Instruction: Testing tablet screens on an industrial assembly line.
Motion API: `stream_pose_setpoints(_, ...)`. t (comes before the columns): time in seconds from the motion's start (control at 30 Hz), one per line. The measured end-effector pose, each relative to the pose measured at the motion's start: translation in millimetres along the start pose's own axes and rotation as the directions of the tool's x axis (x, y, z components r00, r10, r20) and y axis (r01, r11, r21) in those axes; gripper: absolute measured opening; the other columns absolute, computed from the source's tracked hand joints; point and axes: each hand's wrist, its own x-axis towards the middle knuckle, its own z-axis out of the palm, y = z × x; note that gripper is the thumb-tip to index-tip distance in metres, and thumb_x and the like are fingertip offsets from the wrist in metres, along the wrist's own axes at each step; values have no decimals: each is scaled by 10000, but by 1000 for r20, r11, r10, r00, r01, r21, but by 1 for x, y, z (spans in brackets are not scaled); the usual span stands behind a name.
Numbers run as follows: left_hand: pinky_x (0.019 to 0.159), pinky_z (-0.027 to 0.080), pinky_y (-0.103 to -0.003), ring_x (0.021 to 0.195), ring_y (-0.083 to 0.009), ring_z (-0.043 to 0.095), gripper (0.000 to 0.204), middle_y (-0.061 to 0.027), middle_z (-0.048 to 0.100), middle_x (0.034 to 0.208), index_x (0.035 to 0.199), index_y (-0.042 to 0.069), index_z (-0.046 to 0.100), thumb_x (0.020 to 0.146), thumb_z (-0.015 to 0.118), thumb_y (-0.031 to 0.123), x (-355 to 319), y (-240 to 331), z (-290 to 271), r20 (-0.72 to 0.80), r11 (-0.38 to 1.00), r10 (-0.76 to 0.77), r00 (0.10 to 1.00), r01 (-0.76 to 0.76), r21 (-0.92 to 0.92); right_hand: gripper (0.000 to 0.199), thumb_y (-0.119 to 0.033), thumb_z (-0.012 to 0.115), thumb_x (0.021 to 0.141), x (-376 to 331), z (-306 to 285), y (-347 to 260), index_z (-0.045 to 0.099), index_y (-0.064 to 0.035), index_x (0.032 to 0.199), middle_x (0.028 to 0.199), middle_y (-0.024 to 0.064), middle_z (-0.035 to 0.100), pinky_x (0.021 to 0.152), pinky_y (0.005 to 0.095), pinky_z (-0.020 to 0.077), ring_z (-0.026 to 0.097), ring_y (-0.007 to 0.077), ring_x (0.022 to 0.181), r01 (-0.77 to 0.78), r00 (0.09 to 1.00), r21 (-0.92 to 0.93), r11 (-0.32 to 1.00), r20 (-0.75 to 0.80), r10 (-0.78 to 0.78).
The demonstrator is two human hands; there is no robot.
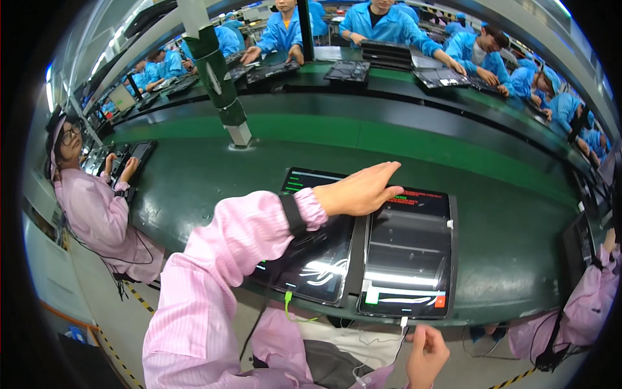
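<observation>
Two dark tablets lie side by side in front of me, the left tablet [327, 259] partly covered by my pink sleeve. On the right tablet [408, 249], red text shows at the top, with a green and a red block near the bottom. My left hand [359, 189] reaches across their upper ends, fingers stretched out, nothing visible in it. Low down, my right hand [427, 356] has curled fingers close to a white cable plug [404, 321] at the right tablet's lower edge; whatever they hold is hidden. A green cable plug [288, 297] meets the left tablet's lower edge.
The green bench [505, 227] curves around me, with a post [220, 84] rising from it. People in pink sit at both sides, beside other devices. Beyond a divider, people in blue work along a line of dark panels [346, 71]. Thin cables [363, 337] hang by my lap.
</observation>
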Motion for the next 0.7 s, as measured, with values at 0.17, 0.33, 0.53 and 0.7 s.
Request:
stream_pose_setpoints(0.17, 967, 382, -404, 1147, -376, 458, 509, -258, 469, 1220, 1243, -57, 395, 881, 566, 255, -41, 20, -47, -88, 988, 103, 991, -93, 120, 257, -5, 606, 764, -13, -21, -17, 613, 18, 1020, 860, 124, 647, 679, 304, 498, 607, 234, 698, 227, 538, 283, 932, 761, -362)
stream_pose_setpoints(0.33, 949, 400, -408, 1119, -365, 481, 495, -216, 498, 1189, 1202, -20, 461, 804, 655, 200, -86, 48, -53, -23, 963, 177, 984, -168, 209, 197, -33, 582, 800, -16, 2, -8, 629, 18, 984, 864, 132, 657, 677, 311, 506, 632, 235, 736, 208, 460, 426, 880, 752, -473)
stream_pose_setpoints(0.53, 938, 410, -413, 1119, -332, 489, 476, -194, 516, 1161, 1159, -41, 491, 797, 655, 222, -121, 77, -22, 108, 964, 232, 967, -243, 108, 143, -58, 549, 859, -20, -3, -12, 639, 49, 887, 758, 132, 653, 592, 259, 492, 625, 172, 649, 133, 769, 324, 937, 563, -304)
stream_pose_setpoints(0.7, 939, 419, -392, 1108, -310, 504, 483, -179, 519, 1170, 1160, -44, 484, 800, 653, 230, -137, 87, -1, 158, 964, 253, 955, -262, 40, 130, -43, 556, 853, -19, 5, -16, 643, 49, 877, 733, 124, 646, 575, 252, 482, 617, 161, 635, 174, 791, 311, 934, 521, -321)
